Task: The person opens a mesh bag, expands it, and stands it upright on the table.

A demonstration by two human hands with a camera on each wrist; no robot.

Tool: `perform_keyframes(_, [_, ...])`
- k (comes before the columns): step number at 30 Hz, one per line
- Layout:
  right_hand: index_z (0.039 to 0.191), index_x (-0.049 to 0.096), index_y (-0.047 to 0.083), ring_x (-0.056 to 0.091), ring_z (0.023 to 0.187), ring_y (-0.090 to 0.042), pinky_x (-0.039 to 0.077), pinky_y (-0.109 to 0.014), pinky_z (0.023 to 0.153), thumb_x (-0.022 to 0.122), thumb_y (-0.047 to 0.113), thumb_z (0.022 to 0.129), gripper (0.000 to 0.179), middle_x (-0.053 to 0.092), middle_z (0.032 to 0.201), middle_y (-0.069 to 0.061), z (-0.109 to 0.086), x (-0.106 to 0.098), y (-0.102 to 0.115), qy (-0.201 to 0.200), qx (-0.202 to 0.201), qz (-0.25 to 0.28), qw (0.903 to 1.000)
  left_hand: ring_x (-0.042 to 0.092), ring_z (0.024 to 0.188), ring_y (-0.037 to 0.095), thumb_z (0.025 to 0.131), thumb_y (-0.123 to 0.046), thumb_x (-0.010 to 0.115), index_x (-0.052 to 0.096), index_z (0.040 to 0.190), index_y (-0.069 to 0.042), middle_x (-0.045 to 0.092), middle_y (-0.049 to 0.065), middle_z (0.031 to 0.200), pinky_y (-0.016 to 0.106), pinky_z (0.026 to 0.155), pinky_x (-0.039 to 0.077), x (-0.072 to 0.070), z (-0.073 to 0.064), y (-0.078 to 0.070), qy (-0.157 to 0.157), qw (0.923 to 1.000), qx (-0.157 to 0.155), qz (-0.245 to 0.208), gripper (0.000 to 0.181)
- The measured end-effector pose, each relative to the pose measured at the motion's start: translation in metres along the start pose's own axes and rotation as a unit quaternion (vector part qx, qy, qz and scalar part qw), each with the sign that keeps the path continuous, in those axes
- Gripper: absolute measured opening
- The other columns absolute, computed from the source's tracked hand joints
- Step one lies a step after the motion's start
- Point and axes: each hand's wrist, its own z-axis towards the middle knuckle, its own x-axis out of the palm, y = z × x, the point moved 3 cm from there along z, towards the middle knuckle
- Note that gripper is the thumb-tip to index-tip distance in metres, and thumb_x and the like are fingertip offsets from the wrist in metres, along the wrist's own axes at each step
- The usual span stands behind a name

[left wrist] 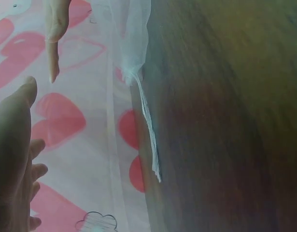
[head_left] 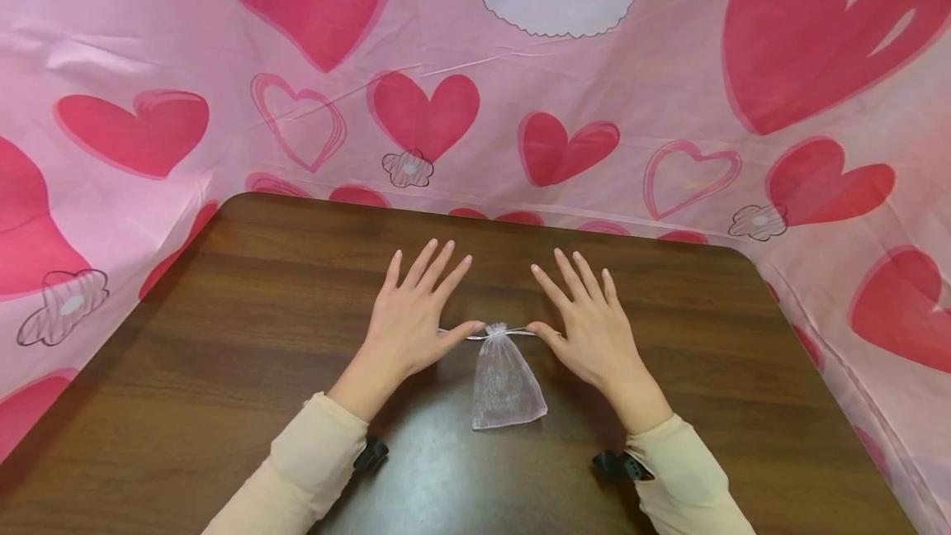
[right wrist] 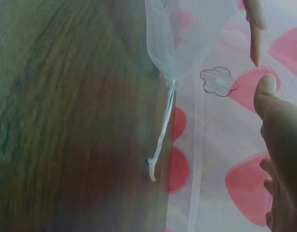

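Observation:
A small sheer white drawstring pouch (head_left: 508, 386) lies on the brown wooden table, its neck gathered and its wider end toward me. White drawstrings (left wrist: 149, 126) stretch out from the neck to both sides. To the left of the pouch is my left hand (head_left: 409, 316), palm down with fingers spread straight and the thumb pointing at the neck. My right hand (head_left: 594, 329) mirrors it on the other side. Both wrist views show the hands apart from the strings, holding nothing. In the right wrist view the string (right wrist: 162, 133) ends in a small knot.
The wooden table (head_left: 223, 386) has rounded far corners. Behind it and along both sides hangs a pink cloth (head_left: 461, 31) printed with red hearts. Dark devices (head_left: 371, 454) are strapped at both wrists, over cream sleeves (head_left: 297, 469).

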Motion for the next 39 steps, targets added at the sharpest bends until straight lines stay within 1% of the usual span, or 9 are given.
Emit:
perform_keyframes(5, [0.156, 0.032, 0.027, 0.009, 0.151, -0.029, 0.012, -0.06, 0.115, 0.058, 0.06, 0.09, 0.078, 0.02, 0.163, -0.009, 0.003, 0.004, 0.001, 0.007, -0.003, 0.002, 1.0, 0.009, 0.151, 0.022, 0.088, -0.076, 0.046, 0.031, 0.156, -0.027, 0.019, 0.001, 0.164, 0.053, 0.117, 0.002, 0.004, 0.005, -0.004, 0.011, 0.9999, 0.001, 0.0, 0.086])
perform_keyframes(9, [0.156, 0.032, 0.026, 0.011, 0.15, -0.029, 0.012, -0.06, 0.115, 0.058, 0.059, 0.092, 0.077, 0.021, 0.163, -0.009, 0.007, 0.007, 0.002, 0.018, -0.003, 0.013, 0.9998, 0.007, 0.151, 0.021, 0.088, -0.077, 0.043, 0.028, 0.157, -0.028, 0.018, 0.001, 0.164, 0.053, 0.117, 0.0, 0.007, 0.009, -0.007, 0.026, 0.9996, 0.003, 0.004, 0.086])
perform_keyframes(14, [0.156, 0.032, 0.025, 0.012, 0.15, -0.029, 0.011, -0.057, 0.116, 0.055, 0.058, 0.094, 0.074, 0.021, 0.163, -0.008, 0.01, 0.012, 0.003, 0.04, -0.003, 0.026, 0.9989, 0.008, 0.151, 0.021, 0.088, -0.077, 0.043, 0.029, 0.157, -0.026, 0.021, 0.002, 0.163, 0.053, 0.117, 0.002, 0.011, 0.014, -0.008, 0.034, 0.9992, 0.015, 0.015, 0.086])
perform_keyframes(18, [0.156, 0.033, 0.024, 0.015, 0.15, -0.028, 0.013, -0.057, 0.116, 0.054, 0.056, 0.096, 0.071, 0.024, 0.162, -0.008, 0.013, 0.015, 0.004, 0.049, -0.007, 0.033, 0.9982, 0.008, 0.151, 0.021, 0.088, -0.076, 0.045, 0.031, 0.156, -0.025, 0.022, 0.002, 0.163, 0.053, 0.118, 0.002, 0.014, 0.017, -0.009, 0.042, 0.9986, 0.025, 0.021, 0.086])
perform_keyframes(22, [0.154, 0.038, 0.021, 0.02, 0.148, -0.029, 0.016, -0.058, 0.115, 0.058, 0.052, 0.095, 0.069, 0.03, 0.16, -0.011, 0.016, 0.016, 0.006, 0.053, -0.016, 0.05, 0.9972, 0.01, 0.151, 0.022, 0.089, -0.076, 0.045, 0.033, 0.156, -0.025, 0.024, 0.002, 0.162, 0.054, 0.117, 0.004, 0.019, 0.02, -0.01, 0.057, 0.9974, 0.039, 0.021, 0.085])
perform_keyframes(27, [0.151, 0.042, 0.019, 0.027, 0.146, -0.031, 0.02, -0.058, 0.114, 0.062, 0.051, 0.094, 0.069, 0.035, 0.157, -0.012, 0.017, 0.019, 0.006, 0.064, -0.019, 0.063, 0.9958, 0.014, 0.15, 0.023, 0.089, -0.074, 0.047, 0.036, 0.154, -0.024, 0.029, 0.003, 0.161, 0.054, 0.117, 0.008, 0.024, 0.024, -0.011, 0.065, 0.997, 0.042, -0.004, 0.083])
perform_keyframes(32, [0.148, 0.047, 0.015, 0.036, 0.141, -0.034, 0.028, -0.058, 0.11, 0.066, 0.047, 0.092, 0.067, 0.04, 0.153, -0.014, 0.018, 0.023, 0.007, 0.074, -0.024, 0.083, 0.9935, 0.016, 0.15, 0.022, 0.089, -0.072, 0.052, 0.04, 0.153, -0.024, 0.034, 0.002, 0.158, 0.053, 0.117, 0.01, 0.03, 0.025, -0.008, 0.082, 0.995, 0.03, -0.048, 0.081])
perform_keyframes(35, [0.145, 0.051, 0.014, 0.042, 0.136, -0.035, 0.032, -0.058, 0.108, 0.07, 0.043, 0.091, 0.065, 0.044, 0.151, -0.015, 0.018, 0.024, 0.008, 0.075, -0.027, 0.092, 0.9926, 0.02, 0.149, 0.022, 0.088, -0.071, 0.054, 0.044, 0.15, -0.024, 0.042, 0.001, 0.153, 0.052, 0.117, 0.015, 0.033, 0.025, -0.008, 0.096, 0.9928, 0.019, -0.069, 0.079])
perform_keyframes(39, [0.141, 0.056, 0.013, 0.049, 0.13, -0.035, 0.036, -0.057, 0.106, 0.073, 0.039, 0.09, 0.06, 0.049, 0.146, -0.014, 0.018, 0.027, 0.009, 0.073, -0.027, 0.103, 0.9916, 0.031, 0.144, 0.023, 0.085, -0.071, 0.058, 0.053, 0.143, -0.023, 0.054, 0.002, 0.141, 0.048, 0.114, 0.024, 0.036, 0.026, -0.008, 0.113, 0.9892, 0.007, -0.093, 0.076])
